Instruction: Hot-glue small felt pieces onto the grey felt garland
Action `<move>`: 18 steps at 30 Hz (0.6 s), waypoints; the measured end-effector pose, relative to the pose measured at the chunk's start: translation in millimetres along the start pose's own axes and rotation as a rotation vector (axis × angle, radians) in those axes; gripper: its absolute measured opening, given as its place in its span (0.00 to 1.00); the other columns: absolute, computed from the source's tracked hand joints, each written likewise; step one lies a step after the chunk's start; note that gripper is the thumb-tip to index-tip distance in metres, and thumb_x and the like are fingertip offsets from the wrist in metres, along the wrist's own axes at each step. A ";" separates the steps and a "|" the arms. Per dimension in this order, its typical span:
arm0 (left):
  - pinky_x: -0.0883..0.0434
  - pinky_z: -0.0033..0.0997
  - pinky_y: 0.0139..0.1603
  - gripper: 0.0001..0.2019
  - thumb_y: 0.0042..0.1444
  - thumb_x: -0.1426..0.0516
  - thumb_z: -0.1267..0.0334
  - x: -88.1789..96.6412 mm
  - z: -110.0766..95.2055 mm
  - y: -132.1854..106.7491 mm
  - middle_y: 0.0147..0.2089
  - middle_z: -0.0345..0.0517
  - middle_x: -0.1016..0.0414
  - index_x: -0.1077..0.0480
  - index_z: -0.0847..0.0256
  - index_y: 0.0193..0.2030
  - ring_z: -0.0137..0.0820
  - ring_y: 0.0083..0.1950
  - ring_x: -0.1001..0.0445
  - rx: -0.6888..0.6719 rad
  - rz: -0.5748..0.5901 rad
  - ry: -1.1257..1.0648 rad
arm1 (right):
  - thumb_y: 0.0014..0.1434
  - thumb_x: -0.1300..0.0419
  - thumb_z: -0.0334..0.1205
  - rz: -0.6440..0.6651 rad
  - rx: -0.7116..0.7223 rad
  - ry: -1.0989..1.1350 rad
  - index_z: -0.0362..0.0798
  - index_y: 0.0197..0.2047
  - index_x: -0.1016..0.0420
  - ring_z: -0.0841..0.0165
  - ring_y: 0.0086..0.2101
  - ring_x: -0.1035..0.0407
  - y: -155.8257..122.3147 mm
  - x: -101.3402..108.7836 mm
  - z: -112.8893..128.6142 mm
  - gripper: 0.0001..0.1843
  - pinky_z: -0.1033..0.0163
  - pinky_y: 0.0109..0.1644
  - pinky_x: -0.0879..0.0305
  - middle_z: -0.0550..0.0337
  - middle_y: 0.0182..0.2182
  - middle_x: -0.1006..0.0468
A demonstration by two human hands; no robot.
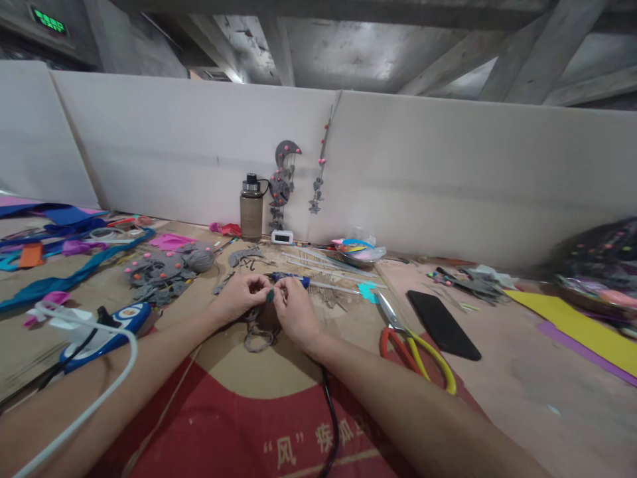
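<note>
My left hand (243, 296) and my right hand (298, 315) meet close together over the cardboard, fingers pinched. A small dark green piece (270, 296) shows at the fingertips, held by my right hand; its kind is too small to tell. What the left fingers pinch is hidden. Below the hands lies a loop of grey yarn (259, 338). Just behind them is a blue glue gun (298, 280) with a pale stick along its line. A grey felt crescent (243, 256) lies beyond my left hand.
To the right are scissors (393, 318) with orange and yellow handles and a black phone (442, 324). A blue power strip (109, 335) with a white cable (132, 358) is by my left forearm. A bottle (251, 211) stands at the back, near grey felt hangings (281, 186).
</note>
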State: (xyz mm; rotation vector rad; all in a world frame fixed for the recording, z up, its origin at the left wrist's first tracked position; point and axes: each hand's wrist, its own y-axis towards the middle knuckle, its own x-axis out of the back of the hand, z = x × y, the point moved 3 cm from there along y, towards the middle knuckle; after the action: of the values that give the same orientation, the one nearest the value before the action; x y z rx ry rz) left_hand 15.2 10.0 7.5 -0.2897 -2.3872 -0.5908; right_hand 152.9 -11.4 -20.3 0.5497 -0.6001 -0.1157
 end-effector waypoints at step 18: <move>0.35 0.24 0.31 0.12 0.49 0.45 0.55 -5.0 12.5 2.4 0.27 0.40 0.28 0.29 0.63 0.29 0.27 0.29 0.33 -0.025 0.019 -0.039 | 0.59 0.51 0.35 0.015 -0.031 0.015 0.48 0.34 0.35 0.66 0.36 0.36 -0.1 -0.5 0.2 0.05 0.60 0.40 0.39 0.56 0.34 0.31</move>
State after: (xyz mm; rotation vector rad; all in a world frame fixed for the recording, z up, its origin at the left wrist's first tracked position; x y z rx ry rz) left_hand 13.0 17.8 -3.4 -0.3380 -2.4131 -0.6121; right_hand 152.4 -11.5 -20.4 0.5153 -0.5863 -0.1067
